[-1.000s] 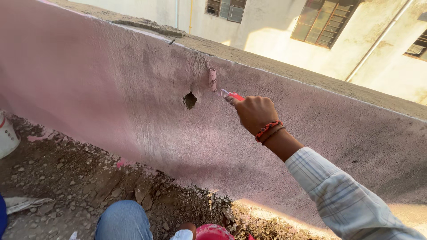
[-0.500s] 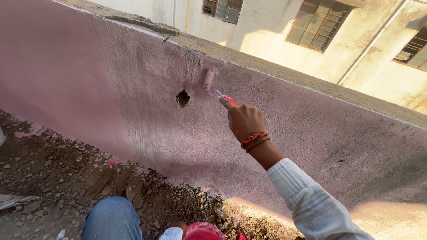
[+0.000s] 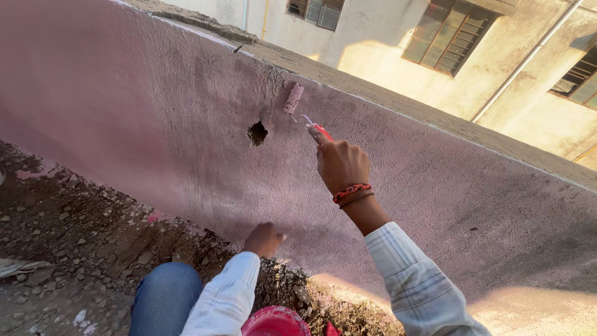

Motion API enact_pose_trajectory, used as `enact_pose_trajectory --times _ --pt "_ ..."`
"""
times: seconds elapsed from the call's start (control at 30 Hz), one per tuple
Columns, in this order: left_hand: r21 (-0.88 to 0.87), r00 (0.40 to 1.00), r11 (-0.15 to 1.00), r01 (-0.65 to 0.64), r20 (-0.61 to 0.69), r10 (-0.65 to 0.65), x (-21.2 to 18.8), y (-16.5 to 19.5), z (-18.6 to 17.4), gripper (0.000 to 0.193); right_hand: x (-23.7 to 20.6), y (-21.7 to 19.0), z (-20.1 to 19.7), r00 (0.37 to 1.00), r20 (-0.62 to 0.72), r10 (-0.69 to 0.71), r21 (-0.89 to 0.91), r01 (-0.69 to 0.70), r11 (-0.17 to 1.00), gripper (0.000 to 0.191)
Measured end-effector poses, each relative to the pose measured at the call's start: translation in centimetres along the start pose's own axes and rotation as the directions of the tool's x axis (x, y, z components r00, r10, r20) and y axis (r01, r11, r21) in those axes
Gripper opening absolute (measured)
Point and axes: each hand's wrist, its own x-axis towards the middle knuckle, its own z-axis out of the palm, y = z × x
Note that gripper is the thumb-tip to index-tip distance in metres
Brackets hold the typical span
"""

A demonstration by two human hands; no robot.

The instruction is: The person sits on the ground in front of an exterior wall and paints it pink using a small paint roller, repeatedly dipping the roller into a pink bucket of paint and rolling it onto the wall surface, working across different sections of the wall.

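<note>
now right hand (image 3: 341,165) fingers gripping roller (image 3: 294,98) higher on wall (image 3: 155,124), left hand (image 3: 263,239) newly visible, curled

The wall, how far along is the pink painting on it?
Done: most of the wall face already carries a thin pink coat, left of the hole and below it.
In hand: the right hand holds a small roller against the wall near its top edge, right of the hole. The left hand hangs low by the rubble.
Left: the coat looks patchy, and the lower right stretch looks paler.
</note>
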Motion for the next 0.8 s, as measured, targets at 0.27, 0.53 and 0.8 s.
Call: enact_pose_trajectory --times 0.27,0.53,0.8 --pt "-0.503 0.801 0.627 -0.595 -0.431 0.415 -2.6 7.9 -1.6 0.035 -8.7 8.1 -3.3 0.991 -0.116 0.070 -0.098 -0.082 0.992 0.023" --pt "-0.590 0.758 0.518 -0.620 -0.279 0.590 -3.9 12.7 5.0 0.037 -21.3 16.5 0.8 0.922 -0.146 0.359 0.176 -0.332 0.927 0.034" --pt "-0.536 0.803 0.641 -0.550 -0.129 0.581 -3.2 12.0 13.5 0.037 -28.9 12.6 13.4 0.671 0.168 0.722 0.783 -0.536 0.316 0.031"
